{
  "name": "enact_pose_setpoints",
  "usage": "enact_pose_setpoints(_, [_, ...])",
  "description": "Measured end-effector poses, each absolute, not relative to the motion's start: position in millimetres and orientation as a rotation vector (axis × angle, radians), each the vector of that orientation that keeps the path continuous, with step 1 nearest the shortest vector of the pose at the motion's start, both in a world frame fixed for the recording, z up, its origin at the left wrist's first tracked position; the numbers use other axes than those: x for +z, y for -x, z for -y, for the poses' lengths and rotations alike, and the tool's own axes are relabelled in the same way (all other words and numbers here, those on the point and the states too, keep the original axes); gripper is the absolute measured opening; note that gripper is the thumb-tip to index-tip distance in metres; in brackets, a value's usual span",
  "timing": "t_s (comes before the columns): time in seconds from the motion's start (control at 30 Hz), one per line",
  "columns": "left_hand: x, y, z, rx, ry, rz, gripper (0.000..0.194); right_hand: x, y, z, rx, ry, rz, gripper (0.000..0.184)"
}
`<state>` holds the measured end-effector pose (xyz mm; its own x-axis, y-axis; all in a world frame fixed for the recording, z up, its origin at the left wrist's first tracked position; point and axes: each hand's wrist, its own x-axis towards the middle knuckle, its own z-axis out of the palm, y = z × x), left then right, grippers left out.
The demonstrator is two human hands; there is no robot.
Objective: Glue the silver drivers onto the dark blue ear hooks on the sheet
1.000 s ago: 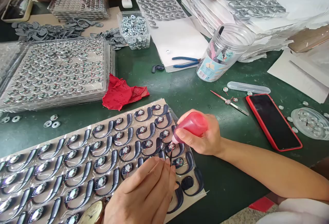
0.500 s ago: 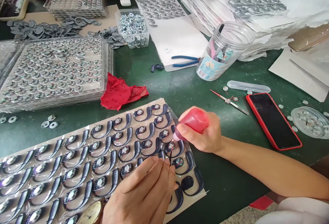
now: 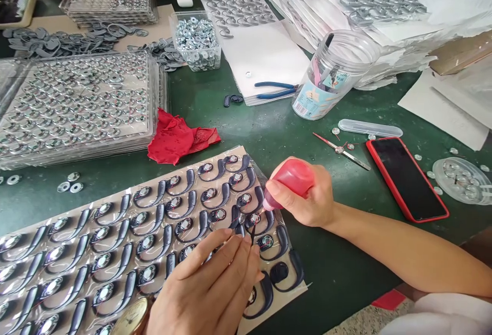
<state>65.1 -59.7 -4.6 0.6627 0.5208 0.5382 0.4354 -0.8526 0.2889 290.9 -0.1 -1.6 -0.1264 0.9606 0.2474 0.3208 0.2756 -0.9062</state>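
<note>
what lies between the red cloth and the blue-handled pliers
In the head view, green tabletop with a small dark curved piece on it, then the edge of the white sheet under the pliers.

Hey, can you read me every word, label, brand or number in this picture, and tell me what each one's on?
No words or numbers can be read for certain.
Clear jar's label: printing and a barcode, too small and blurred to read.
Wristwatch: dial marks, too blurred to read.
Red squeeze bottle: no lettering visible.
Red-cased phone: dark screen, no text visible.
</note>
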Motion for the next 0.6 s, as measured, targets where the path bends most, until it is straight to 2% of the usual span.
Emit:
enact_pose_setpoints(0.13, [3, -59, 57, 0.764, -2.744, -0.748, 0.025, -4, -291, 1, 0.946, 1.149, 1.583, 0.025])
enact_pose_setpoints(0.33, [7, -62, 54, 0.805, -2.648, -0.776, 0.023, -3, -292, 0, 0.843, 1.173, 1.672, 0.029])
enact_pose_setpoints(0.5, [7, -66, 48, 0.971, -2.443, -0.843, 0.024, -1, -292, -1, 0.930, 1.177, 1.677, 0.027])
enact_pose_setpoints(0.6, [11, -62, 40, 0.922, -2.414, -0.822, 0.024, -2, -291, 1, 0.917, 1.183, 1.687, 0.026])
